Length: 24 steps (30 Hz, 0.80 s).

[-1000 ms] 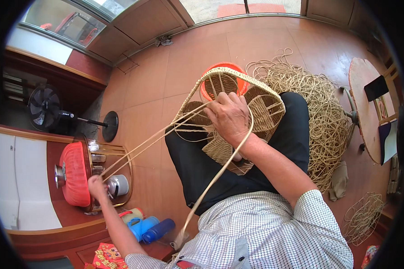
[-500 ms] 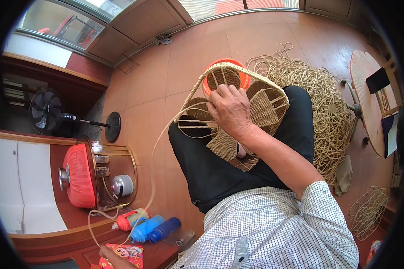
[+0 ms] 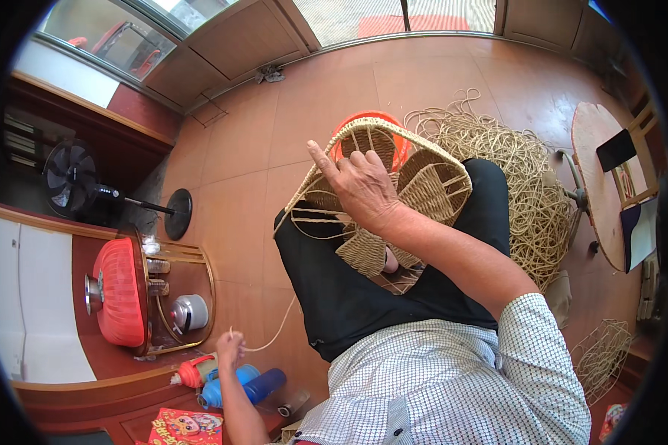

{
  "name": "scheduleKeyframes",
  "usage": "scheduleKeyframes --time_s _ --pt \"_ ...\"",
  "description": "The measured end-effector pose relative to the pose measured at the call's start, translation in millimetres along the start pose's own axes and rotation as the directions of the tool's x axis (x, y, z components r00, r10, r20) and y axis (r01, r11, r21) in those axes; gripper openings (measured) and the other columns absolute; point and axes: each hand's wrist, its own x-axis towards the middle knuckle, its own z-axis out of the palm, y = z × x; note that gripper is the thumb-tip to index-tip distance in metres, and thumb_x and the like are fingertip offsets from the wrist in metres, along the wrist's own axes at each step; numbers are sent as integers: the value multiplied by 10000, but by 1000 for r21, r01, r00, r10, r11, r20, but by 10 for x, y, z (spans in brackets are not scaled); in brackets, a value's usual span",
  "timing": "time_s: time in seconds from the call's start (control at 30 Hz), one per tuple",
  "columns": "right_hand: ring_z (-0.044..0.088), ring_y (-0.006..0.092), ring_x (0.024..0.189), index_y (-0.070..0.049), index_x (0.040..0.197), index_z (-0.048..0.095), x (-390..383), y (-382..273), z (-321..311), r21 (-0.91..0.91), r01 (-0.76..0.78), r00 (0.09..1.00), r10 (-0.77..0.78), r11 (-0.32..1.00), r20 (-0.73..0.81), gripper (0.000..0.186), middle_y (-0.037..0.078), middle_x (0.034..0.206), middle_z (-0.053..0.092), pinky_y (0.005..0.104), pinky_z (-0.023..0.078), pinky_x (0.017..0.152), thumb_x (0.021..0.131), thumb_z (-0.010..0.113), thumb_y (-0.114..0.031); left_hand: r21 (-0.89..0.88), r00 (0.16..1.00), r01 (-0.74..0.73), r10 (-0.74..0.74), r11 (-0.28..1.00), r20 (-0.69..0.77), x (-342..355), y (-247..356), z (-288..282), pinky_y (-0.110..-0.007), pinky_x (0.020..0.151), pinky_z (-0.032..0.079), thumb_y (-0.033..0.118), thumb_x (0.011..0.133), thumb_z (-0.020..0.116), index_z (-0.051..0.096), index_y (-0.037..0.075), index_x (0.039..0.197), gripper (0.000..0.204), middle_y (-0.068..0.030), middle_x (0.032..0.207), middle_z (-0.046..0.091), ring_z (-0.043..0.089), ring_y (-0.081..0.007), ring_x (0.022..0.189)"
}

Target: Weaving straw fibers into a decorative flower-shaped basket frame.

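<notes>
A half-woven straw-coloured basket piece (image 3: 430, 194), with a wrapped rim and several woven petal-like panels, rests across my thighs. My right hand (image 3: 364, 189) grips its inner ribs near the left side, fingers curled with the index finger stretched out over the rim. Bare ribs show beside the panels. Off to the lower left, my left hand (image 3: 231, 348) pinches a pale cord (image 3: 282, 323), whose visible part runs toward my left knee. The right thumb is hidden behind the hand.
Beyond the basket piece stands an orange-red bucket (image 3: 404, 153). A big heap of straw cord (image 3: 527, 185) spreads to the right. A black fan (image 3: 74, 182), a rack with a red cover (image 3: 119, 293) and thermos flasks (image 3: 263, 386) stand left; a round tabletop (image 3: 590, 178) leans far right.
My left hand has come up and forward with the cord. The right index finger has straightened out over the rim, and the cord no longer loops beside the flasks.
</notes>
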Motion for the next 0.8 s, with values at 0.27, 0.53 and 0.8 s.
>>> scheduleKeyframes --time_s 0.27,0.53,0.8 --pt "663 230 870 -59 1649 483 60 -51 -33 76 -127 983 116 989 140 753 108 1037 651 390 494 739 924 685 -87 405 850 -484 526 776 8 -437 1646 685 -401 710 580 156 987 768 691 26 1214 273 -111 868 734 724 -241 790" --pt "611 139 741 -95 1482 641 -114 213 -445 747 -484 863 389 455 322 469 10 764 570 347 518 706 1021 729 -105 217 207 -954 978 205 -12 -1365 3267 2303 -446 1027 541 95 987 750 733 60 1286 302 -159 1212 718 672 -354 1162" --pt "394 1 674 -90 1472 667 -974 1739 -1398 828 -555 636 680 76 364 444 -119 808 480 201 308 581 1029 675 -122 -56 -103 -994 986 -96 132 -1944 3550 3569 -453 922 530 170 967 773 685 72 1090 180 -102 1014 687 669 -316 1011"
